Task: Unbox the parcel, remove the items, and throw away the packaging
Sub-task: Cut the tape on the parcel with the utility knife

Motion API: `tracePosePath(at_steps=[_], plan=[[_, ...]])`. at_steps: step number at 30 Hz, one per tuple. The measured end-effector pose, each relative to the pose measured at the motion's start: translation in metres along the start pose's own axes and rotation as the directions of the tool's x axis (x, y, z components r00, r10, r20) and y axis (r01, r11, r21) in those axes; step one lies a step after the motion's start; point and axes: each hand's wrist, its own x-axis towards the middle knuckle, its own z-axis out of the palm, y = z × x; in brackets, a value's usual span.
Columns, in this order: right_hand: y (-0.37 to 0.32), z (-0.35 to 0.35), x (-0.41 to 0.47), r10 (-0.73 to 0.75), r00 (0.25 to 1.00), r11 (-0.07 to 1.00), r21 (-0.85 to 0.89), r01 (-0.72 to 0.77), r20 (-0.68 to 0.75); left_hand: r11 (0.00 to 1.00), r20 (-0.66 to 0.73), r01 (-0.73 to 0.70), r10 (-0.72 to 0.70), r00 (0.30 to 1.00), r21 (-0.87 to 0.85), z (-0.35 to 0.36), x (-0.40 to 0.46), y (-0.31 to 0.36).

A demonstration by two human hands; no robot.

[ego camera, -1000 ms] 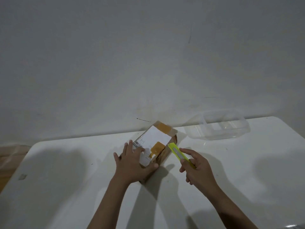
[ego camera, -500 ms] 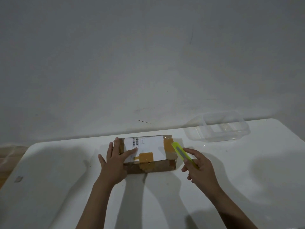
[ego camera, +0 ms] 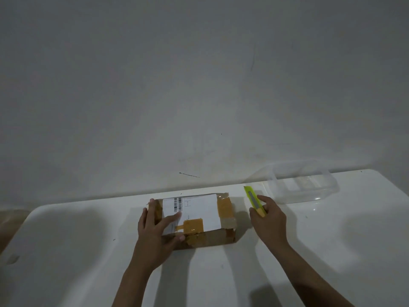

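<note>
Parcel (ego camera: 194,218) now squared up at lower centre of tabletop (ego camera: 332,251), rotated since a second ago. Left hand (ego camera: 158,229) presses it flat-fingered; right hand (ego camera: 269,218) clenches cutter (ego camera: 254,201), so I read taped seam as next.

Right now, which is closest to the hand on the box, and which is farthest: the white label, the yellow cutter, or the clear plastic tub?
Seen from the head camera, from the left hand:
1. White label: its fingers rest on it, atop the box.
2. Yellow cutter: right of the box, held in the right hand.
3. Clear plastic tub: back right, by the wall.
</note>
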Motion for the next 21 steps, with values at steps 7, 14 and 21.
tracePosePath(at_steps=[7,14,21], plan=[[0.030,0.025,0.031,0.029,0.995,0.983,-0.177,-0.045,-0.095,1.000,-0.047,-0.001,0.002,0.999,0.012,0.005,-0.001,0.001],[0.039,0.044,0.041,0.000,0.989,0.939,-0.339,-0.051,-0.149,1.000,-0.050,0.016,-0.014,0.999,0.022,0.006,-0.001,0.007],[0.037,0.042,0.035,-0.058,0.986,0.944,-0.329,0.002,-0.159,0.999,-0.051,0.030,-0.029,0.998,0.025,0.004,-0.003,0.010]])
